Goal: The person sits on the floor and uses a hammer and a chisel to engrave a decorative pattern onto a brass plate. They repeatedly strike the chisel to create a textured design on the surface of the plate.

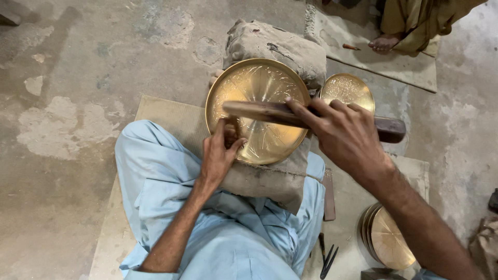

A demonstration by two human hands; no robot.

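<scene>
A large brass plate point(259, 111), nothing in it, rested on a cloth cushion point(275, 179) over the person's lap. The right hand point(345, 135) held a closed grip on a wooden stick point(311, 118) across it. The left hand point(220, 153) pinched a small tool against the plate. A smaller brass plate point(347, 91) lay just beside.

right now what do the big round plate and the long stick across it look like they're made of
The big round plate looks like brass: a golden, polished face with bright glare and fine engraved lines. The long stick, gripped by the right hand, looks like dark wood with a smooth, worn surface, though its finish is hard to judge.
</scene>
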